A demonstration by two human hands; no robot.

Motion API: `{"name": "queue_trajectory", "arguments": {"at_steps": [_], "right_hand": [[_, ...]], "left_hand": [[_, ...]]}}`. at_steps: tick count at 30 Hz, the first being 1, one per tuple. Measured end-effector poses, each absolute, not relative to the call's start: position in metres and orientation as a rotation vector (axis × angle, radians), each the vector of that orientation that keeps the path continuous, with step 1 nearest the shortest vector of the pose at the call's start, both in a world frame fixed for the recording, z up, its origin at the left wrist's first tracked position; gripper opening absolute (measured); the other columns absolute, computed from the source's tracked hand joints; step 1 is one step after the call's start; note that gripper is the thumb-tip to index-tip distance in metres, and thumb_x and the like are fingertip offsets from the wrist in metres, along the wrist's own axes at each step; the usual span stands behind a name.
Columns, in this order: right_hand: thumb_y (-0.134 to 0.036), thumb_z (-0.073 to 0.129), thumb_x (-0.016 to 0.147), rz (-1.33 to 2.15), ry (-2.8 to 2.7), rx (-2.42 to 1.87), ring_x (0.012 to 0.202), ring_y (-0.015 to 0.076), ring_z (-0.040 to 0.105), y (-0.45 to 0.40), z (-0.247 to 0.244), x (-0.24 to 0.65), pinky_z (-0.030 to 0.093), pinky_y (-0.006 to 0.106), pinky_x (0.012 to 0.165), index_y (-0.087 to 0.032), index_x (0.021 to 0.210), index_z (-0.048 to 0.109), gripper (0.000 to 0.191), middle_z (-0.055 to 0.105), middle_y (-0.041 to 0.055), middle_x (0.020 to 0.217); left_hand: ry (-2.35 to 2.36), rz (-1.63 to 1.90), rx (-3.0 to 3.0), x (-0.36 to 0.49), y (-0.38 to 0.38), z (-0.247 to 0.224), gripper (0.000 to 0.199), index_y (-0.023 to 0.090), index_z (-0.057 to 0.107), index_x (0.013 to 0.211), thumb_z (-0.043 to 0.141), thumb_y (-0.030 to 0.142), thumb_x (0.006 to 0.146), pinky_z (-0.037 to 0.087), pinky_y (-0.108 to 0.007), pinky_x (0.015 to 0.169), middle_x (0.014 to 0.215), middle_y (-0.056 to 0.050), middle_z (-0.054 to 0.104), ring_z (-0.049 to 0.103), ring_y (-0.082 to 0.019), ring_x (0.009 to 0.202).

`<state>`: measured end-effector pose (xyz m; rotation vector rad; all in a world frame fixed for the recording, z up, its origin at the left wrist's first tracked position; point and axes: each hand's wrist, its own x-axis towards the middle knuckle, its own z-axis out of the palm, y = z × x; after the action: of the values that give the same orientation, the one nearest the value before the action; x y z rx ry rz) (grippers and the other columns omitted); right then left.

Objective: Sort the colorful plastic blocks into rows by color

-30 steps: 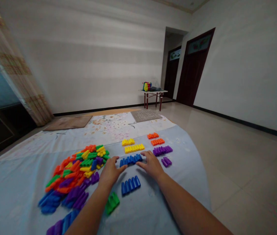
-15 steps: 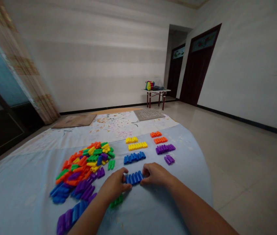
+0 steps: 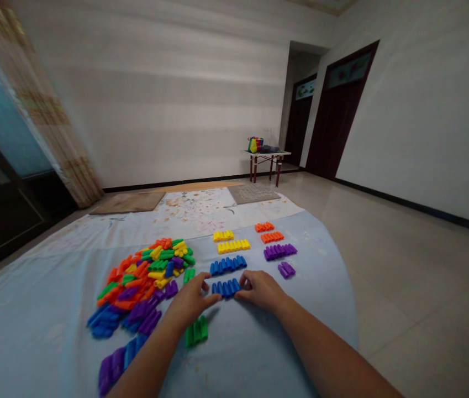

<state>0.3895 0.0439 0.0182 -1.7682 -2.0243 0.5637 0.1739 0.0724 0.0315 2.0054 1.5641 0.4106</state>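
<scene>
A short row of blue tube-like plastic pieces (image 3: 226, 288) lies side by side on the pale blue cloth. My left hand (image 3: 190, 298) has its thumb and fingers curled at the row's left end. At the right end, the thumb and fingers of my right hand (image 3: 261, 290) press in, so the row sits squeezed between both hands. Just beyond it is a second blue row (image 3: 228, 265). Green pieces (image 3: 196, 331) lie nearer to me, below my left hand. Another green pair (image 3: 189, 275) is partly behind that hand.
Left of my hands spreads a mixed heap (image 3: 143, 271) of coloured pieces. Purple and blue pieces (image 3: 112, 369) lie by my left forearm. Farther back are yellow rows (image 3: 233, 246), orange rows (image 3: 272, 237) and purple rows (image 3: 280, 252). The cloth-covered table (image 3: 325, 309) has a curved right edge.
Both hands have slid the near blue row forward, closer to the blue row behind it. More of the green pieces below my left hand now shows.
</scene>
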Motion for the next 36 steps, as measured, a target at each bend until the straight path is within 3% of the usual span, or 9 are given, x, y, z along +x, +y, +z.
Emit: {"name": "queue_trajectory", "arguments": {"at_steps": [4, 14, 17, 20, 24, 29, 36], "right_hand": [[-0.041, 0.067, 0.068, 0.548, -2.021, -1.761, 0.067, 0.0139, 0.058, 0.043, 0.018, 0.389, 0.032, 0.022, 0.055, -0.024, 0.086, 0.065, 0.025, 0.067, -0.0011, 0.072], [-0.053, 0.068, 0.064, 0.466, -1.988, -1.794, 0.066, 0.0149, 0.057, 0.041, 0.019, 0.387, 0.033, 0.023, 0.056, -0.021, 0.082, 0.063, 0.037, 0.065, 0.0004, 0.073], [-0.050, 0.063, 0.072, 0.428, -2.004, -1.653, 0.066, 0.0138, 0.056, 0.037, 0.030, 0.381, 0.037, 0.023, 0.060, -0.019, 0.087, 0.062, 0.035, 0.063, 0.0006, 0.074], [-0.042, 0.067, 0.071, 0.424, -2.191, -1.340, 0.081, 0.0157, 0.057, 0.027, 0.039, 0.362, 0.041, 0.024, 0.071, -0.019, 0.097, 0.061, 0.035, 0.063, 0.0036, 0.089], [-0.039, 0.072, 0.067, 0.447, -2.473, -0.992, 0.102, 0.0205, 0.053, 0.015, 0.035, 0.326, 0.040, 0.029, 0.088, -0.020, 0.114, 0.056, 0.053, 0.059, 0.0079, 0.110], [-0.032, 0.068, 0.070, 0.432, -2.578, -0.988, 0.096, 0.0223, 0.054, 0.011, 0.024, 0.310, 0.041, 0.033, 0.087, -0.018, 0.112, 0.059, 0.046, 0.061, 0.0094, 0.103], [-0.020, 0.066, 0.066, 0.593, -2.349, -1.151, 0.102, 0.0204, 0.052, 0.003, 0.025, 0.365, 0.040, 0.030, 0.091, -0.014, 0.116, 0.057, 0.051, 0.058, 0.0101, 0.107]], "left_hand": [[1.620, 0.609, 1.950, 0.151, 0.063, 0.047, 0.058, 0.016, 0.055, 0.111, 0.053, 0.055, 0.068, 0.044, -0.029, 0.069, 0.090, -0.005, 0.063, 0.058, -0.016, 0.072], [1.864, 0.979, 1.799, 0.092, 0.045, 0.064, 0.045, 0.017, 0.063, 0.096, 0.049, 0.052, 0.071, 0.047, -0.031, 0.074, 0.085, -0.005, 0.068, 0.061, -0.020, 0.080], [2.152, 1.194, 1.601, 0.063, 0.042, 0.062, 0.041, 0.018, 0.064, 0.095, 0.046, 0.048, 0.074, 0.047, -0.032, 0.076, 0.087, -0.006, 0.068, 0.061, -0.021, 0.083], [2.306, 1.342, 1.405, 0.037, 0.037, 0.051, 0.041, 0.016, 0.064, 0.097, 0.043, 0.044, 0.075, 0.048, -0.033, 0.075, 0.086, -0.007, 0.068, 0.061, -0.022, 0.082], [2.387, 1.407, 1.264, 0.018, 0.033, 0.028, 0.039, 0.015, 0.062, 0.098, 0.037, 0.037, 0.078, 0.046, -0.035, 0.080, 0.089, -0.009, 0.067, 0.060, -0.023, 0.088], [2.403, 1.414, 1.162, 0.011, 0.033, 0.010, 0.029, 0.025, 0.059, 0.091, 0.036, 0.038, 0.080, 0.045, -0.034, 0.082, 0.084, -0.001, 0.067, 0.059, -0.021, 0.091], [2.423, 1.308, 1.125, 0.012, 0.033, 0.011, 0.027, 0.024, 0.061, 0.092, 0.039, 0.034, 0.078, 0.044, -0.029, 0.079, 0.089, -0.001, 0.067, 0.058, -0.019, 0.091]]}}
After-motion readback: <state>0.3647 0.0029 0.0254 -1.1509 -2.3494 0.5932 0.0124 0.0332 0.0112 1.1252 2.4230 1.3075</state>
